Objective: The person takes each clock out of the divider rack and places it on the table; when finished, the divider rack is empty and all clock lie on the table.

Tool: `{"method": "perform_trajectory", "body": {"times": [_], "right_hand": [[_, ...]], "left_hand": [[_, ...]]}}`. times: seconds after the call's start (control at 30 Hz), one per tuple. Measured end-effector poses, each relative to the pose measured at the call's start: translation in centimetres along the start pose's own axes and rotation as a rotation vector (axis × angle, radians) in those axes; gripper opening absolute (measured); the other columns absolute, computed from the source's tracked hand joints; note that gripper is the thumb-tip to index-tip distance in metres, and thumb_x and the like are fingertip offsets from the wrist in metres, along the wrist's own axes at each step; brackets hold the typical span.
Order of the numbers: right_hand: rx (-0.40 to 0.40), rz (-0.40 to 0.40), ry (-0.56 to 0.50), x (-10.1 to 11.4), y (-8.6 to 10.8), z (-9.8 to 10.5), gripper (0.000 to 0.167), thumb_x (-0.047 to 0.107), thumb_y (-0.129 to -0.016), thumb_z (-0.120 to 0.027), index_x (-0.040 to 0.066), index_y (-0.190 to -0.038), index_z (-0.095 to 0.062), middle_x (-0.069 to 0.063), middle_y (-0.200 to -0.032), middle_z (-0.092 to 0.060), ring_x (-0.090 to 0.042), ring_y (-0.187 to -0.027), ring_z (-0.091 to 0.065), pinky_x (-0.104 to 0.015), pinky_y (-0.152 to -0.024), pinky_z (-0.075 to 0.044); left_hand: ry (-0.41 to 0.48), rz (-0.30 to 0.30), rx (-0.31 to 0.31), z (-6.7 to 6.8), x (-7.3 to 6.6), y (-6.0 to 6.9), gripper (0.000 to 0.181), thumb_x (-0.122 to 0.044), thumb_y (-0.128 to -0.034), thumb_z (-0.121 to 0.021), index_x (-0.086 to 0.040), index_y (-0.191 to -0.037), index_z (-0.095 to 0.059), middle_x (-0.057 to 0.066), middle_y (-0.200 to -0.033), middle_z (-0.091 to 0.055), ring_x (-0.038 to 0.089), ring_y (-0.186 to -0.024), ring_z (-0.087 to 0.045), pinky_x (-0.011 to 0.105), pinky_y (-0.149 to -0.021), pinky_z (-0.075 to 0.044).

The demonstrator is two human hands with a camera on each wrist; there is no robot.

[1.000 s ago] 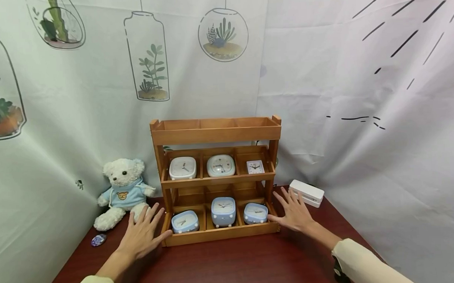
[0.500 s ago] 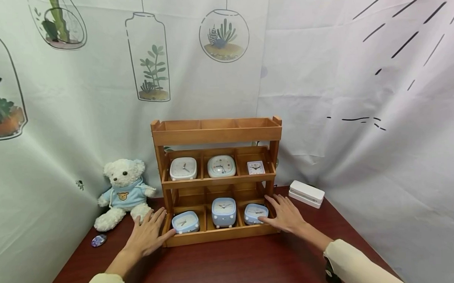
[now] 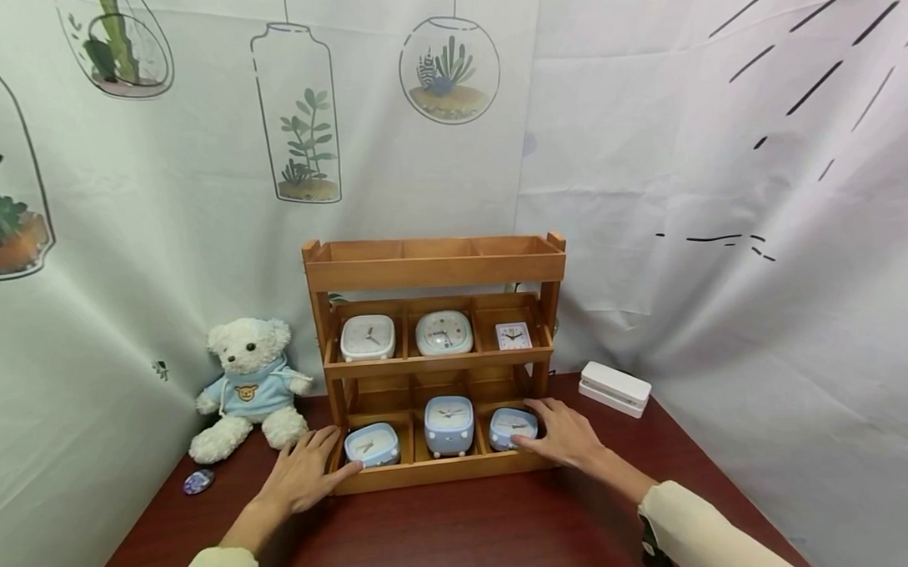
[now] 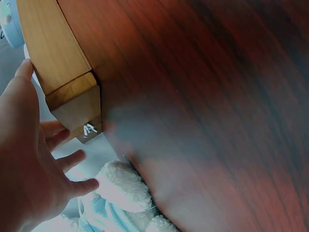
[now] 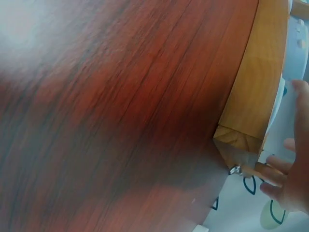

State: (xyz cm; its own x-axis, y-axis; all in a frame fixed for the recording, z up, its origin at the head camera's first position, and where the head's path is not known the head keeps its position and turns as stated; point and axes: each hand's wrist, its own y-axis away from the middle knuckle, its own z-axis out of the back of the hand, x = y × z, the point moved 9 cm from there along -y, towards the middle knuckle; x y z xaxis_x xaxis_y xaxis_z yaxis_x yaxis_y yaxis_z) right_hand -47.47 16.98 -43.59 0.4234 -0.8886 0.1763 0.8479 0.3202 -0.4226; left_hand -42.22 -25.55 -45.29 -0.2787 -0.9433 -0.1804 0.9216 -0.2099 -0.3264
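A brown wooden shelf rack [image 3: 433, 272] stands on the dark red table. Its middle tier bears a white alarm clock [image 3: 368, 336], a pale green-rimmed alarm clock [image 3: 444, 332] and a small square clock [image 3: 512, 336]. In the lowest tier sit three blue alarm clocks, at left [image 3: 373, 444], centre [image 3: 449, 425] and right [image 3: 513, 429]. My left hand [image 3: 305, 472] lies at the rack's lower left corner, fingers spread along its side, thumb by the left blue clock. At the lower right corner is my right hand [image 3: 568, 434], fingers loosely bent, thumb by the right blue clock.
A white teddy bear [image 3: 249, 382] in a blue hoodie sits left of the rack, with a small purple oval object [image 3: 199, 482] in front. A white box [image 3: 614, 388] lies at the right. White printed fabric [image 3: 599, 145] hangs behind and at both sides.
Both hands have moved inward to the rack's lower corners. The left hand's thumb now reaches over the front edge, and the right hand's fingers are less spread. The clocks stay in place.
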Motion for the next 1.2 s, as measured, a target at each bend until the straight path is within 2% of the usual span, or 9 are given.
{"method": "perform_trajectory", "body": {"times": [0.33,0.47,0.57,0.7,0.83,0.93,1.1,1.2], "right_hand": [[-0.023,0.097,-0.059,1.5,-1.1,-1.1,0.077,0.067,-0.078,-0.08,0.012,-0.132,-0.071,-0.012,-0.121,-0.072,-0.032,-0.102,-0.071,-0.048,-0.084,-0.058],[0.016,0.117,-0.071,1.8,-1.6,-1.5,0.076,0.065,-0.079,-0.081,0.01,-0.131,-0.072,-0.013,-0.121,-0.073,-0.031,-0.102,-0.072,-0.046,-0.08,-0.058],[0.06,0.124,-0.068,2.0,-1.8,-1.8,0.073,0.064,-0.079,-0.081,0.013,-0.13,-0.073,-0.011,-0.122,-0.073,-0.028,-0.102,-0.071,-0.046,-0.074,-0.057],[0.118,0.121,-0.105,2.0,-2.2,-2.1,0.066,0.059,-0.08,-0.084,0.015,-0.129,-0.073,-0.009,-0.121,-0.073,-0.028,-0.102,-0.07,-0.049,-0.074,-0.051],[0.171,0.117,-0.139,2.3,-2.5,-2.3,0.063,0.053,-0.08,-0.086,0.016,-0.129,-0.073,-0.007,-0.12,-0.074,-0.028,-0.103,-0.07,-0.049,-0.073,-0.046],[0.186,0.117,-0.104,2.4,-2.8,-2.4,0.063,0.055,-0.08,-0.085,0.018,-0.129,-0.073,-0.006,-0.117,-0.075,-0.027,-0.099,-0.07,-0.047,-0.073,-0.043],[0.143,0.113,-0.02,2.4,-3.0,-2.0,0.065,0.064,-0.075,-0.085,0.019,-0.121,-0.077,-0.004,-0.104,-0.078,-0.023,-0.09,-0.071,-0.049,-0.072,-0.046],[0.103,0.103,-0.019,2.4,-3.1,-1.5,0.066,0.066,-0.072,-0.086,0.018,-0.117,-0.079,-0.002,-0.098,-0.078,-0.019,-0.082,-0.07,-0.042,-0.068,-0.051]], "left_hand": [[0.039,0.036,0.088,-0.2,0.0,-0.4,0.095,-0.076,-0.0921,-0.056,0.002,-0.145,-0.057,0.021,-0.15,-0.052,0.054,-0.135,-0.047,0.071,-0.106,-0.036],[0.051,0.048,0.105,-0.1,-0.1,-0.4,0.094,-0.075,-0.0913,-0.059,0.001,-0.145,-0.057,0.02,-0.151,-0.051,0.055,-0.132,-0.049,0.07,-0.101,-0.041],[0.051,0.051,0.114,-0.1,-0.2,-0.3,0.093,-0.076,-0.0907,-0.059,0.0,-0.145,-0.057,0.019,-0.151,-0.051,0.055,-0.131,-0.05,0.07,-0.097,-0.044],[0.053,0.061,0.13,-0.1,-0.1,-0.3,0.094,-0.076,-0.0902,-0.059,0.0,-0.145,-0.057,0.019,-0.152,-0.05,0.057,-0.129,-0.051,0.069,-0.094,-0.046],[0.068,0.076,0.149,-0.2,0.3,-0.3,0.096,-0.076,-0.0901,-0.06,0.001,-0.147,-0.055,0.019,-0.154,-0.048,0.05,-0.125,-0.058,0.065,-0.09,-0.05],[0.083,0.09,0.163,-0.5,0.5,-0.2,0.097,-0.076,-0.0909,-0.059,0.002,-0.149,-0.052,0.02,-0.156,-0.045,0.043,-0.12,-0.063,0.062,-0.089,-0.052],[0.119,0.105,0.172,-1.4,0.7,0.2,0.097,-0.074,-0.0947,-0.054,0.001,-0.155,-0.045,0.022,-0.163,-0.037,0.044,-0.121,-0.063,0.063,-0.091,-0.05],[0.131,0.098,0.166,-1.8,0.6,0.5,0.096,-0.074,-0.0973,-0.05,0.0,-0.158,-0.04,0.022,-0.165,-0.033,0.046,-0.126,-0.059,0.065,-0.093,-0.049]]}}
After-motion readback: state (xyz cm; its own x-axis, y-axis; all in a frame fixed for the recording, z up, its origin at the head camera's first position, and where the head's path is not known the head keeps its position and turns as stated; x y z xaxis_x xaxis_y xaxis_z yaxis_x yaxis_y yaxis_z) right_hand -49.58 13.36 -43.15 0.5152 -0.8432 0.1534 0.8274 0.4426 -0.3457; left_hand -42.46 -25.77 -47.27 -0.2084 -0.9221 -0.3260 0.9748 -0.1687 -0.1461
